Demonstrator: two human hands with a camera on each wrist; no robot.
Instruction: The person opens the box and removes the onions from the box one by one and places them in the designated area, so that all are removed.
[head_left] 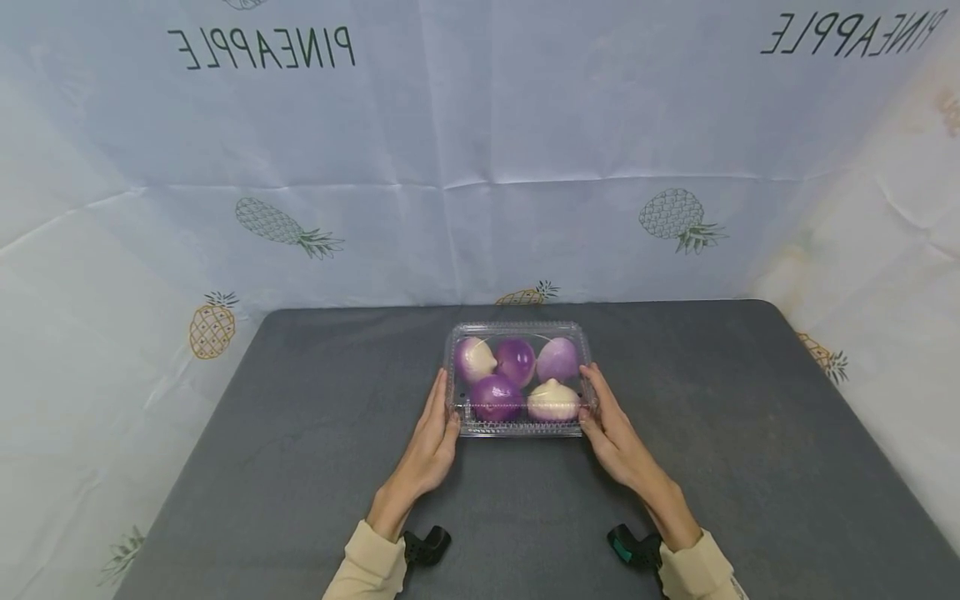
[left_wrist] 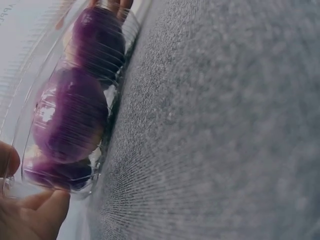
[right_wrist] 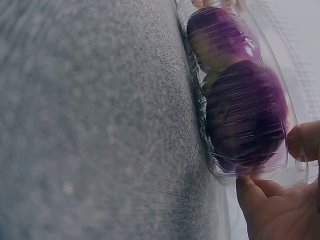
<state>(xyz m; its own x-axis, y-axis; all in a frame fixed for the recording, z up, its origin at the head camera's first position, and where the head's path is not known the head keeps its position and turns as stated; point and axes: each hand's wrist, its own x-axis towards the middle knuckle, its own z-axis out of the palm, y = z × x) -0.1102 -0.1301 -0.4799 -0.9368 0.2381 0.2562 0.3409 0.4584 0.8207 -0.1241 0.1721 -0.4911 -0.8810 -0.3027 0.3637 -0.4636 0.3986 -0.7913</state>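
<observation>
A lidded clear plastic clamshell box (head_left: 517, 429) sits at the middle of the table toward its back. Inside it are several round purple-and-cream bulbs that look like onions; one cream bulb (head_left: 553, 402) shows a pointed tip, and a glossy purple one (head_left: 496, 398) is to its left. My left hand (head_left: 429, 446) grips the box's left end, thumb and fingers on its edge. At the opposite end my right hand (head_left: 617, 442) holds it the same way. Both wrist views show the box (left_wrist: 100, 165) low over the grey surface, fingertips at its end wall.
The dark grey table (head_left: 337, 483) has rounded back corners. Behind it hangs a pale cloth (head_left: 487, 125) printed with pineapples and mirrored lettering, which also covers the sides. A black wrist mount (head_left: 427, 546) sits by the left cuff, another (head_left: 633, 547) by the right.
</observation>
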